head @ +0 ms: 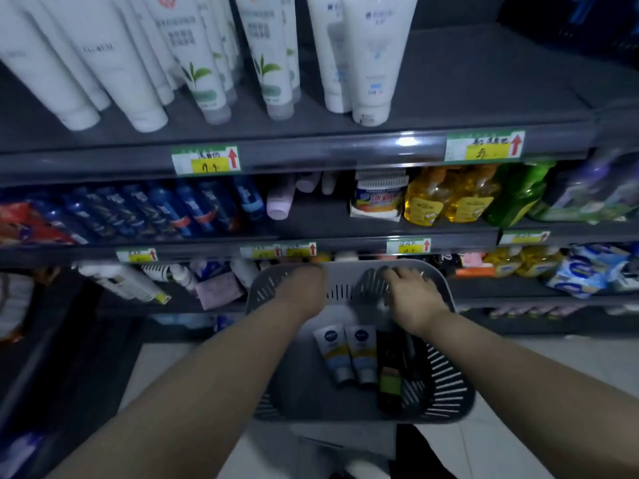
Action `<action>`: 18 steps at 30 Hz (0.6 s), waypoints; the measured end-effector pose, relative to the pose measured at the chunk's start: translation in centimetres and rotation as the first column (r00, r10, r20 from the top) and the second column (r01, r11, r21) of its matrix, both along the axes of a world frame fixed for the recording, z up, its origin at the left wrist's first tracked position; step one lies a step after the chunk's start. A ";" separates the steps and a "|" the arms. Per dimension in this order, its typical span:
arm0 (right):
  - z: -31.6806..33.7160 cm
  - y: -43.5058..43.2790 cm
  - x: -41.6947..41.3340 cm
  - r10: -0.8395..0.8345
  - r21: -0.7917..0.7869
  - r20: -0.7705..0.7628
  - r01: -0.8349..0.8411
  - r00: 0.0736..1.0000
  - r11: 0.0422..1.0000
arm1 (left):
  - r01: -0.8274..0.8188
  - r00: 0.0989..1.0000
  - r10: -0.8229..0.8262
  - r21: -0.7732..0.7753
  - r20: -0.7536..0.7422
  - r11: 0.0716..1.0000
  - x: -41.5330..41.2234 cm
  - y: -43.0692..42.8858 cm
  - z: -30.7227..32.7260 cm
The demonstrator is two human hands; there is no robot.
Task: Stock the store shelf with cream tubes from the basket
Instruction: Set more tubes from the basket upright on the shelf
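Note:
A grey slotted basket (446,378) sits low in front of me, before the shelves. In it lie two white cream tubes (349,354) with blue round logos, side by side, and a black tube (390,371) with a green end to their right. My left hand (304,288) is curled over the basket's far rim, its fingers hidden. My right hand (411,292) lies on the same far rim further right, fingers bent over the edge. The top shelf (484,98) holds rows of tall white tubes (269,57) on its left and middle; its right part is bare.
The middle shelf carries blue bottles (179,209), a pink tube (280,202) and yellow and green bottles (453,198). Price tags (205,160) line the shelf edges. The lower shelf holds mixed goods (214,285). Pale floor tiles (155,368) lie below.

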State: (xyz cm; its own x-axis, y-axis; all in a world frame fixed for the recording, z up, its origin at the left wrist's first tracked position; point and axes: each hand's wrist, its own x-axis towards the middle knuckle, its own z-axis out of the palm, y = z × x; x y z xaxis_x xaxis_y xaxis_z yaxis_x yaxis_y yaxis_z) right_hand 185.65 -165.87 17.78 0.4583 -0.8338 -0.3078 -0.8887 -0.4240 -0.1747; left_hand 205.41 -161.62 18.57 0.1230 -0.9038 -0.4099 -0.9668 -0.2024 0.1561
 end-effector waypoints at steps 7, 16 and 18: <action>-7.7 -0.3 0.8 0.172 0.202 -0.104 -0.149 0.980 0.968 | -0.279 0.935 0.324 0.261 -0.146 0.924 -0.2 2.4 -9.2; -14.2 -0.5 1.7 0.261 0.348 -0.111 -0.209 0.959 0.914 | -0.574 0.712 0.676 0.396 -0.190 0.717 -3.1 3.4 -16.8; -14.7 -0.8 1.5 0.270 0.356 -0.114 -0.215 0.956 0.909 | -0.613 0.700 0.694 0.359 -0.168 0.704 -3.6 2.9 -17.7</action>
